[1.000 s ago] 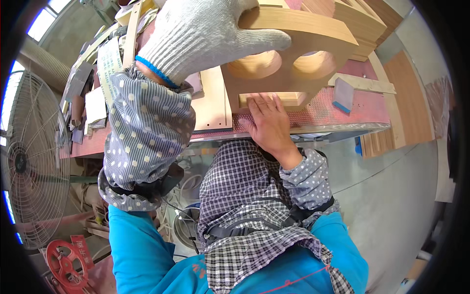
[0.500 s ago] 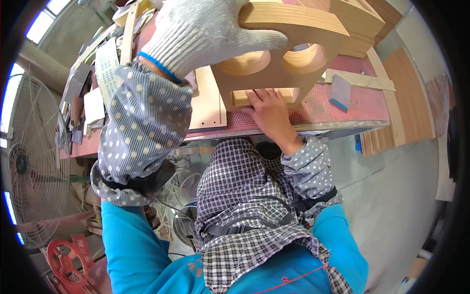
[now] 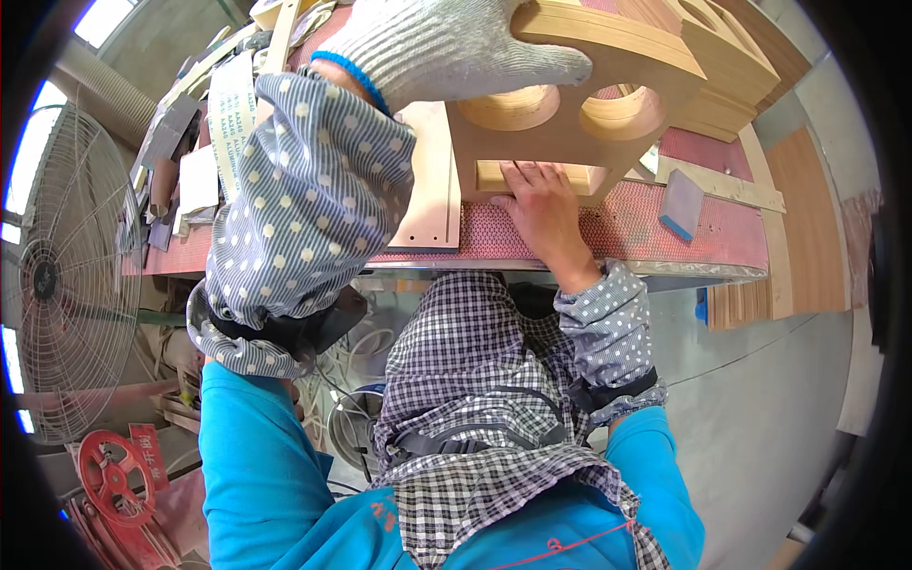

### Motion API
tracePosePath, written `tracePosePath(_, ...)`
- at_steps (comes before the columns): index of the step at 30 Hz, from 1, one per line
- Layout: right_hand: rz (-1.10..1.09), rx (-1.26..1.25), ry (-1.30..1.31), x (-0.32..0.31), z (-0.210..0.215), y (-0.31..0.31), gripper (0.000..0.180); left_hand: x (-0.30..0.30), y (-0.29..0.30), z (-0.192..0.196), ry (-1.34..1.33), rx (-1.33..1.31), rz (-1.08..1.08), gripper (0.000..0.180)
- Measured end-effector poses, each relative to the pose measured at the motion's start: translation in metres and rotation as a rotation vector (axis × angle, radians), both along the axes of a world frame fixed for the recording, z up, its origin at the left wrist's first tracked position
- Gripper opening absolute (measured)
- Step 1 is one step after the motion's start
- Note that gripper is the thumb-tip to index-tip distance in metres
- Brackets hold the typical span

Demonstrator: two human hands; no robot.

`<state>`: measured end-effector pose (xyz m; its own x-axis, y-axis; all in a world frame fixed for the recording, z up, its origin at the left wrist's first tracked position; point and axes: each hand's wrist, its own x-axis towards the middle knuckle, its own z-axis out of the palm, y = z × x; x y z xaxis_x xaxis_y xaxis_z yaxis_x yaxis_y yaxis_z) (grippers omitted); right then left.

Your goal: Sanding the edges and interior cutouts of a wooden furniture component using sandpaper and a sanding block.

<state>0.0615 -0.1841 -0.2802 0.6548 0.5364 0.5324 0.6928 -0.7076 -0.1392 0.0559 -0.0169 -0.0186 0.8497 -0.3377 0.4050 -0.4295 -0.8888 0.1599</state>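
A pale wooden panel (image 3: pixel 560 147) with a curved top edge, two round holes and a rectangular slot stands tilted on the bench in front of me. My left hand (image 3: pixel 446 52), in a white knitted glove with a blue cuff, grips its upper left part, the thumb stretched across the front face; the other fingers are hidden behind it. My right hand (image 3: pixel 551 214) is bare. Its fingers reach into the rectangular slot and hold the slot's lower edge, with the thumb lying outside on the left. A flat pale board (image 3: pixel 427 180) with small holes lies left of the panel.
A grey sanding block (image 3: pixel 681 204) with a blue base lies right of the panel on the red textured bench top (image 3: pixel 632 223). More shaped wooden pieces (image 3: pixel 727 71) stand behind on the right. Scraps and paper strips (image 3: pixel 231 114) clutter the left. A large fan (image 3: pixel 76 271) stands beyond.
The whole view has shifted a little, so the bench and panel appear farther right. Both hands keep their hold at about the same places on the panel.
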Motion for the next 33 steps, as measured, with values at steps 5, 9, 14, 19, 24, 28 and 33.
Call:
tracePosePath(5, -0.074, 0.017, -0.004, -0.004, -0.003, 0.004, 0.055, -0.022, -0.011, 0.029, 0.288, -0.118, 0.046, 0.069)
tracePosePath(9, -0.001, 0.074, -0.027, -0.012, 0.001, 0.016, 0.054, -0.022, -0.015, 0.009, 0.013, -0.001, 0.318, 0.068)
tracePosePath(14, 0.098, 0.332, -0.053, -0.056, 0.024, -0.034, 0.045, -0.001, 0.001, -0.017, -0.395, 0.149, 0.158, 0.068)
tracePosePath(19, -0.585, 0.263, -0.08, -0.018, 0.027, -0.159, 0.056, -0.011, -0.012, 0.003, 0.0, -0.055, 0.186, 0.064)
tracePosePath(24, -0.634, -0.006, 0.083, 0.033, 0.006, -0.185, 0.072, -0.014, -0.001, -0.005, -0.035, -0.187, 0.106, 0.059)
tracePosePath(28, -0.56, -0.039, 0.242, 0.039, 0.015, -0.203, 0.079, -0.02, -0.007, -0.014, -0.262, -0.094, 0.129, 0.059)
tracePosePath(33, -0.421, 0.063, 0.175, 0.054, 0.014, -0.216, 0.056, -0.024, -0.007, -0.003, -0.074, -0.053, 0.212, 0.061)
